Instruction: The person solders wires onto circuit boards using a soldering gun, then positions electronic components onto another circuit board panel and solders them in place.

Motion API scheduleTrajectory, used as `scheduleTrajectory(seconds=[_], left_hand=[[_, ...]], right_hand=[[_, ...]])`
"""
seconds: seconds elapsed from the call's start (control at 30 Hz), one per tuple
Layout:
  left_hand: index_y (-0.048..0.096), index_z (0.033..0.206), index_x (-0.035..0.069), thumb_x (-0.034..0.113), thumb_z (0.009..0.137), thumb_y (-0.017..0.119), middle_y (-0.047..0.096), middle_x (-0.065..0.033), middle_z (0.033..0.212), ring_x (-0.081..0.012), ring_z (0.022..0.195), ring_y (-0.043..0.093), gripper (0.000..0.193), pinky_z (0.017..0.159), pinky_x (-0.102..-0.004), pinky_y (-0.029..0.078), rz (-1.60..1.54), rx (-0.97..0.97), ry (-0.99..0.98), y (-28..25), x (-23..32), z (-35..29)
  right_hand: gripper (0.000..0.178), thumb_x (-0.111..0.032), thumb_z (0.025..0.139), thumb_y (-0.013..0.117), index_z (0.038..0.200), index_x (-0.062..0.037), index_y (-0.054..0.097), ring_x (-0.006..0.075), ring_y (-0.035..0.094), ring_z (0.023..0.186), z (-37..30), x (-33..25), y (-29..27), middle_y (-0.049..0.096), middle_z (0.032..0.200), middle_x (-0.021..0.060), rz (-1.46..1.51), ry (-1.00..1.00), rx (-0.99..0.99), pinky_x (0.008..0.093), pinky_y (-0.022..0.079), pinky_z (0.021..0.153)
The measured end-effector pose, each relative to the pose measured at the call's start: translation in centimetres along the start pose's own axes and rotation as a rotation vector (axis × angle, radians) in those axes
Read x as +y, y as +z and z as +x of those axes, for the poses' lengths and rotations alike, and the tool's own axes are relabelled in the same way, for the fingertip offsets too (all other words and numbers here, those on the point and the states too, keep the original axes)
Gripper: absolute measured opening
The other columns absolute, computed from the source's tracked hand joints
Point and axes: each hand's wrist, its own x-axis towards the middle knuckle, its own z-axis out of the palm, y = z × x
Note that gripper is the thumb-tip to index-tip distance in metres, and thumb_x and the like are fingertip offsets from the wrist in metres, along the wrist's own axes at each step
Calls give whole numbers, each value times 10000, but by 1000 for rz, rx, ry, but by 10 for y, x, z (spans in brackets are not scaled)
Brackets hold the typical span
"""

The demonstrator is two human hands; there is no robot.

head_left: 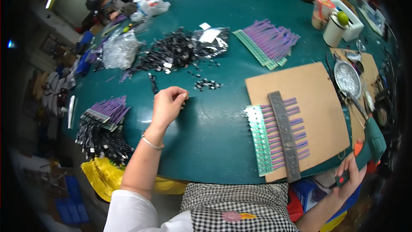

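Note:
My left hand (168, 105) is over the middle of the green table, thumb and fingers pinched together; whatever they hold is too small to make out. Beyond it lies a scatter of small black-and-white connectors (208, 84). My right hand (349, 176) is low at the right, off the table's edge, closed around a dark green tool handle (342, 178) with a red spot. A green circuit board strip (259, 141) with purple wires lies on a brown board (313, 99). Across those wires rests a dark flat bar (284, 135).
Black cables (171, 49) are heaped at the back beside a clear plastic bag (118, 49). More wired strips (270, 43) lie at back right; another bundle (105, 124) hangs over the left edge. A cup (322, 10), a foil-covered round piece (346, 79) and a green tool (374, 139) stand rightward. Another person (113, 0) sits far left.

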Motion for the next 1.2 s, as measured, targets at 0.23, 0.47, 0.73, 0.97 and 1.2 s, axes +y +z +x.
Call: scheduleTrajectory(seconds=[0.23, 0.47, 0.73, 0.97, 1.2], left_hand=[[681, 854, 43, 167, 748, 680, 662, -96, 732, -190, 666, 635, 162, 632, -289, 485, 187, 138, 141, 12, -9, 26], [634, 748, 66, 156, 693, 720, 578, -80, 769, -265, 743, 584, 136, 663, -359, 454, 318, 37, 271, 22, -4, 31], [624, 795, 12, 132, 773, 657, 622, -146, 807, -316, 721, 604, 127, 649, -365, 472, 241, 102, 191, 8, 4, 0], [611, 941, -36, 81, 901, 525, 599, -27, 778, -75, 671, 551, 151, 603, -223, 469, -496, -230, 106, 15, 41, -30], [642, 938, -16, -2, 818, 605, 638, -96, 958, -140, 885, 601, 126, 778, -260, 494, -840, -511, 305, 58, 104, -116]], right_hand=[[586, -172, 789, 609, 1221, 101, 321, 88, 398, 361, -20, -2, 22, 415, 568, 24, 19, -10, -185, 179, 338, 330], [594, -152, 745, 644, 1188, 87, 329, 104, 431, 377, -32, -12, 22, 462, 585, 59, 56, 98, -186, 189, 378, 334], [463, 12, 785, 523, 1204, 117, 354, 143, 456, 478, -38, -35, 38, 481, 655, 89, 72, 233, -268, 228, 392, 427], [502, -6, 777, 556, 1215, 117, 343, 143, 486, 499, -49, -31, 56, 505, 688, 108, 173, 298, -363, 245, 448, 454], [310, -20, 744, 643, 1008, 47, 495, 85, 495, 463, -67, -28, 106, 579, 699, 90, 55, 405, -349, 162, 312, 373]])
